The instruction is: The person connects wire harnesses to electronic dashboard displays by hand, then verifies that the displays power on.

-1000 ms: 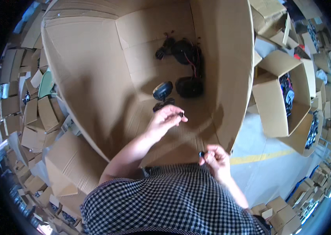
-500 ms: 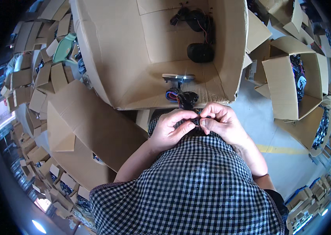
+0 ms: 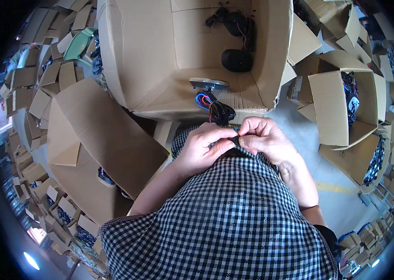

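Both hands meet in front of my apron. My left hand (image 3: pixel 201 147) is closed in a pinch on a small black connector-like piece (image 3: pixel 234 140), mostly hidden by the fingers. From the other side my right hand (image 3: pixel 269 142) pinches at the same piece with thumb and forefinger. Just beyond the fingers hangs a bundled black cable (image 3: pixel 220 111) with blue and red wires. Above the bundle, a flat round-edged part (image 3: pixel 209 84) with a dark underside and shiny rim is seen edge-on at the front of the large open carton (image 3: pixel 143 60).
Inside the carton, black housings (image 3: pixel 236 60) with thin wires lie along its right side. A cardboard flap (image 3: pixel 108 135) leans at my left. Open boxes of black parts (image 3: pixel 344 109) stand at right, and a green chair (image 3: pixel 78 44) at far left.
The view has shifted slightly. The cable bundle shows more of its blue and red wires. Both hands keep pinching the small black piece, the fingers slightly closer together.
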Motion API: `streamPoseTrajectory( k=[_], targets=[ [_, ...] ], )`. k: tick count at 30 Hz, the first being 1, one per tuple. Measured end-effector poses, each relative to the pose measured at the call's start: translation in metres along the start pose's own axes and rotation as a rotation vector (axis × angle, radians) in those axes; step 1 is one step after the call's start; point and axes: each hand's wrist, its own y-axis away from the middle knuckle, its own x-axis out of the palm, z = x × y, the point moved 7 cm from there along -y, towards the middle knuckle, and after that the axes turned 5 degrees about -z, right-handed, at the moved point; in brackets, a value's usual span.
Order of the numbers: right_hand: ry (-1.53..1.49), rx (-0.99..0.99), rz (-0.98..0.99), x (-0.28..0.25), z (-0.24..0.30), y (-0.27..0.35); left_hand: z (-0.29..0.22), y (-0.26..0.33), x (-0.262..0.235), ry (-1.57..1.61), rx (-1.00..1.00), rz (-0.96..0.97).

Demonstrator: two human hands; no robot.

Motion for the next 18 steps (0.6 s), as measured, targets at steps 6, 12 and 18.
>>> streamPoseTrajectory(
  k=[6,12,18],
  targets=[
    [0.050,0.048,0.037,-0.001,-0.004,-0.008,-0.006,-0.006,-0.003,-0.081,0.175,-0.007],
    [0.054,-0.005,0.062,0.001,-0.017,-0.004,0.006,0.003,-0.005,0.065,0.017,0.006],
    [0.346,-0.191,0.001,0.009,-0.015,0.004,-0.005,0.006,-0.005,0.019,0.082,0.034]
  ],
)
